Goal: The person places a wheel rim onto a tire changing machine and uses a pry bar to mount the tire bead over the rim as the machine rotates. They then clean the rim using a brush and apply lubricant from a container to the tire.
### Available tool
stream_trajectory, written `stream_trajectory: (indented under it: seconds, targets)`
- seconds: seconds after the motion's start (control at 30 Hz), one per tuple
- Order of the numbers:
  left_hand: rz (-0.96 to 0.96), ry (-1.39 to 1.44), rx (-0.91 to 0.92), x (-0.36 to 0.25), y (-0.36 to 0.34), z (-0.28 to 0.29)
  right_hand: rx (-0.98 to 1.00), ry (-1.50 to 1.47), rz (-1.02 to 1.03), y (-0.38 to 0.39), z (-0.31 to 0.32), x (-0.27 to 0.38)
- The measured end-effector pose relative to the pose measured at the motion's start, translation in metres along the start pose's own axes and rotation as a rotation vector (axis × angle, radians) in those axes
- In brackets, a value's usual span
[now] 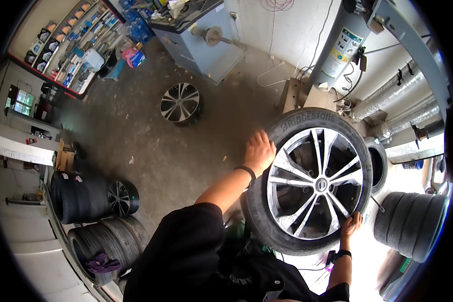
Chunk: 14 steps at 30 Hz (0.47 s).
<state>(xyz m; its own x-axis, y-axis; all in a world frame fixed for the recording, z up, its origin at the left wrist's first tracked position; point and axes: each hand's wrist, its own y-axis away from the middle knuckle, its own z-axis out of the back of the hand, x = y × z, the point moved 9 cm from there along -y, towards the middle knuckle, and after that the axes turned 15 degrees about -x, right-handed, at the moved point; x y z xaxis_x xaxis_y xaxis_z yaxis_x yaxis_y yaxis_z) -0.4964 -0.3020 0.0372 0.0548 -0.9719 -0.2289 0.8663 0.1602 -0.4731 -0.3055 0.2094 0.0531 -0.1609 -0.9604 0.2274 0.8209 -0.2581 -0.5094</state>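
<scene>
A large car wheel (285, 174), a black tyre on a silver-and-black multi-spoke rim, is held tilted in front of me at the right. My left hand (260, 153) presses against the tyre's left edge, its fingers bent and partly hidden on the far side. At the wheel's lower right, my right hand (352, 224) grips the edge, fingers at the rim and tyre sidewall. Both forearms are bare, with a dark band on the left wrist and a black watch-like band (330, 258) on the right. What bears the wheel from below is hidden.
A bare alloy rim (180, 103) lies on the concrete floor ahead. Tyres (80, 196) are stacked at left, with a purple glove (103, 262) on them. More tyres (410, 221) stand at right. A grey-blue machine cabinet (196, 50) and a grey column (337, 55) stand at the back.
</scene>
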Motion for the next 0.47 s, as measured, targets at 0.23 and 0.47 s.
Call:
stream_trajectory:
  seconds: [0.23, 0.47]
  targets:
    - [0.028, 0.194, 0.064, 0.014, 0.046, 0.040, 0.000, 0.009, 0.023, 0.008, -0.011, -0.027]
    - [0.144, 0.218, 0.099, 0.032, 0.059, 0.032, -0.039, 0.054, 0.139, 0.011, 0.002, -0.019]
